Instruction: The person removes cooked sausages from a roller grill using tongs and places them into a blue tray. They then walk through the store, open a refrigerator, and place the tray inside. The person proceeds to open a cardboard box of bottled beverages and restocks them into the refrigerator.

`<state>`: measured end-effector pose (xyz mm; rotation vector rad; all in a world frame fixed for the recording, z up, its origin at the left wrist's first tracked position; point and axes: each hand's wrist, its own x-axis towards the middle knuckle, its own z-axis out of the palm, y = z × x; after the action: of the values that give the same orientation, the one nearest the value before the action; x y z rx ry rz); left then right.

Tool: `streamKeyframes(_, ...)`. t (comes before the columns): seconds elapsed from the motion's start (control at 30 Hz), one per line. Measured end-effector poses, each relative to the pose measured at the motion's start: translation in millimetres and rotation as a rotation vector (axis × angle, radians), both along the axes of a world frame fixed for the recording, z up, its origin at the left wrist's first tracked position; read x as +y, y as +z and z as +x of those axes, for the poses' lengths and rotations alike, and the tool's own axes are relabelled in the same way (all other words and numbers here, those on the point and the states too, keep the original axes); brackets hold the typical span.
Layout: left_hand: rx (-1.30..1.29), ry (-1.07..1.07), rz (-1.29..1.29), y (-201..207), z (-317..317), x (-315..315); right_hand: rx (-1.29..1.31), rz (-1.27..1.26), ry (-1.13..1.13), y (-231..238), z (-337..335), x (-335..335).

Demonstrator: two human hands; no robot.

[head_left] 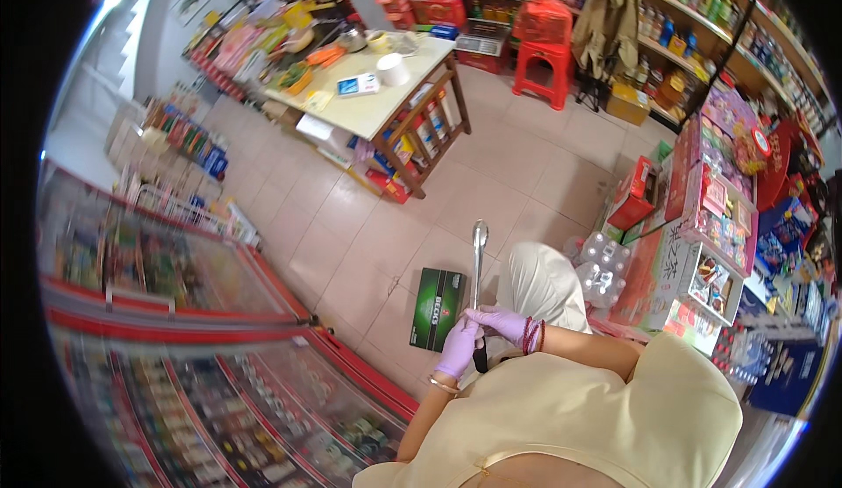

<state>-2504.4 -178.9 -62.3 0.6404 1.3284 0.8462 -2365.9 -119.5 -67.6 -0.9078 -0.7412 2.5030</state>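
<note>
We have both gloved hands together at the body: left grip (456, 348) and right grip (502, 325) closed around the long metal tool (477, 264). Exact finger wrap too small to tell. Tool's rounded end points away from us, black handle (480, 358) shows below the hands. We see the green box (431, 308) on the floor (368, 234), just left of the tool. Tabletop (424, 53) stands well apart, ahead-left.

We noted a red stool (541, 71) on pale floor tiles (500, 172); the table (364, 114) carried a white cylinder (392, 70), blue-and-white box (357, 85).
</note>
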Motion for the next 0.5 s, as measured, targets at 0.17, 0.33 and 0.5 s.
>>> streamKeyframes(0.17, 0.130, -0.141, -0.009, 6.8, 5.7, 92.9, 0.110, -0.154, -0.187, -4.7, -5.8, 87.1)
streamKeyframes(0.33, 0.364, -0.338, -0.015, 12.1, -7.7, 197.3, 0.004, -0.224, -0.540, -23.0, 6.0, 220.4)
streamKeyframes(0.5, 0.353, -0.396, -0.193, 6.9, -4.6, 331.7, 0.041, -0.173, -0.480, -75.1, 36.9, 362.8)
